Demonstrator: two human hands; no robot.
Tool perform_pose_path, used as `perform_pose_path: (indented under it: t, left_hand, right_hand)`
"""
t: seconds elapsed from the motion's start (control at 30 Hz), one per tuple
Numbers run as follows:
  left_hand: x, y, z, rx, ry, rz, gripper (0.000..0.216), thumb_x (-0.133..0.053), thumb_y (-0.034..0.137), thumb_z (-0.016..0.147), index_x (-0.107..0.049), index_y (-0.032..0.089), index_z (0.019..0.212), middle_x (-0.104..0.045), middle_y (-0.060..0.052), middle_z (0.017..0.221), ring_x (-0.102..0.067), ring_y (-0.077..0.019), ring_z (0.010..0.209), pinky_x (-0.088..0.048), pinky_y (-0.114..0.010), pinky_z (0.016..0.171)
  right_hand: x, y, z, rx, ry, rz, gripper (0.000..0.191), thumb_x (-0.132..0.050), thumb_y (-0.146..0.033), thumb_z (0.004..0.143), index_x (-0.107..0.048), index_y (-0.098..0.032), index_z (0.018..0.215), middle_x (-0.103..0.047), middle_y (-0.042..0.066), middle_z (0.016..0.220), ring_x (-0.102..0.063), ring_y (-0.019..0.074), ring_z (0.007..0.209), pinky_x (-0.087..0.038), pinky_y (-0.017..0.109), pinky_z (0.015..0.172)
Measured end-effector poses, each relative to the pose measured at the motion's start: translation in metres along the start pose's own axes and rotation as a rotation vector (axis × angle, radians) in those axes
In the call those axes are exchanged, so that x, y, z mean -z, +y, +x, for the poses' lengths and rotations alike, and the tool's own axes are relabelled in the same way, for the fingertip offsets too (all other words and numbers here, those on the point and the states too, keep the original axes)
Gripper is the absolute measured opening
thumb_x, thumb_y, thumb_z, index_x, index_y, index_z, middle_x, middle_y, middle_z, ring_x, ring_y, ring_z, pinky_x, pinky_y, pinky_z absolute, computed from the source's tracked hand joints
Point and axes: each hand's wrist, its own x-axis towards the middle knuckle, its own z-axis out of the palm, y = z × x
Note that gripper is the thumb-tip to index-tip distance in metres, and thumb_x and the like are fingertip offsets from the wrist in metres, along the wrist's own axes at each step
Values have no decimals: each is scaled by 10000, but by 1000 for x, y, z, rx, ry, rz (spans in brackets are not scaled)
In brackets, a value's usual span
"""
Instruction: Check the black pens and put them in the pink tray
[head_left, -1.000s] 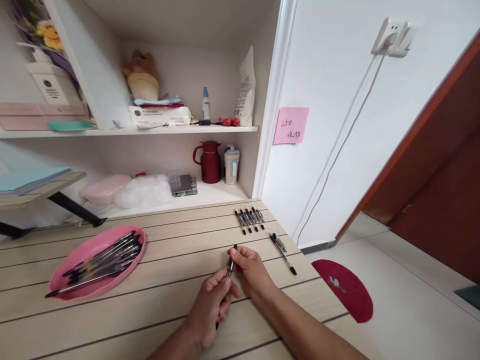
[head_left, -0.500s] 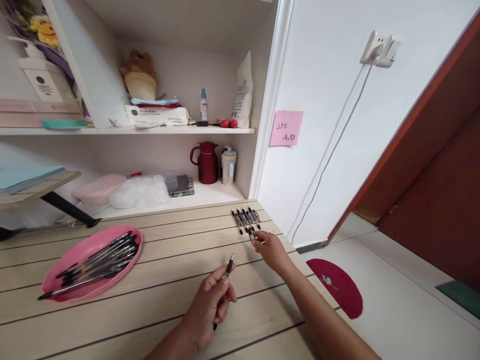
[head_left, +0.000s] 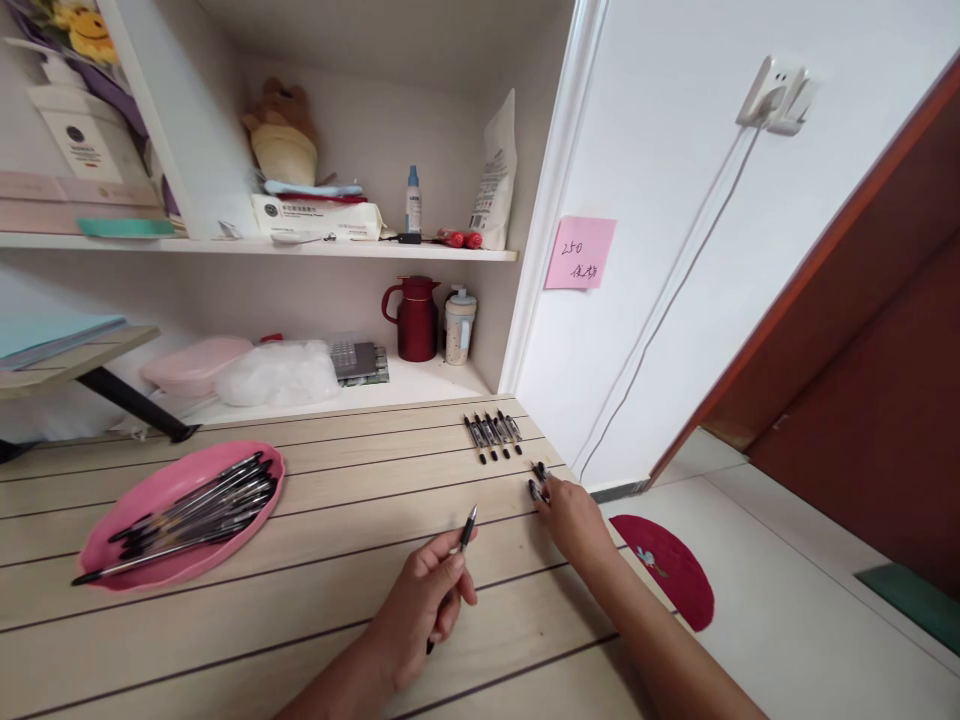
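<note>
My left hand (head_left: 429,595) is closed around a pen (head_left: 469,528), its pointed tip up and its black end showing below the hand. My right hand (head_left: 566,515) is at the table's right side, its fingers pinched on a small black piece (head_left: 535,490). Another dark pen-like piece (head_left: 541,470) is just beyond those fingertips; whether they touch it I cannot tell. Behind it, several short black-and-clear pen-like pieces (head_left: 493,437) lie side by side in a row. To the left, several black pens (head_left: 202,505) fill a pink bowl (head_left: 97,545), one overhanging its rim.
A shelf unit (head_left: 337,245) rises behind the wooden table (head_left: 330,620), holding a dark red jug (head_left: 417,320) and a tumbler (head_left: 459,328). A stand leg (head_left: 139,405) rests at the back left. The wall with a hanging cord (head_left: 667,310) borders the right edge.
My right hand has moved right and slightly nearer me, away from the row, with dark pieces now at its fingertips. My left hand keeps its pen almost still. The view has shifted slightly.
</note>
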Motion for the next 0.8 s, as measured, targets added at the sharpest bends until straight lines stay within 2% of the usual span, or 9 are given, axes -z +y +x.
perform_pose_path:
  t: [0.2, 0.53, 0.8]
  left_hand:
    - [-1, 1, 0, 14, 5, -13, 457, -494, 381, 770, -432, 168, 1170, -525, 31, 608, -252, -5, 310, -117, -177, 323]
    - [-2, 3, -1, 22, 5, 2, 470, -494, 384, 769, -433, 166, 1181, -523, 30, 606, -257, -9, 319, -125, -173, 321]
    - [-2, 4, -1, 29, 7, 7, 493, -500, 393, 762, -427, 170, 1196, -523, 31, 606, -258, -10, 325, -129, -174, 323]
  right_hand:
    - [2, -1, -2, -20, -33, -58, 146, -466, -277, 793, -546, -166, 844, -600, 94, 901, -574, 185, 801, -318, 252, 617]
    - [10, -1, -7, -50, -44, -68, 230, -463, -361, 784, -573, -164, 828, -619, 108, 860, -583, 220, 808, -346, 274, 622]
    - [8, -2, -4, -50, -64, -106, 241, -437, -345, 795, -582, -155, 819, -623, 121, 883, -587, 233, 818, -359, 285, 622]
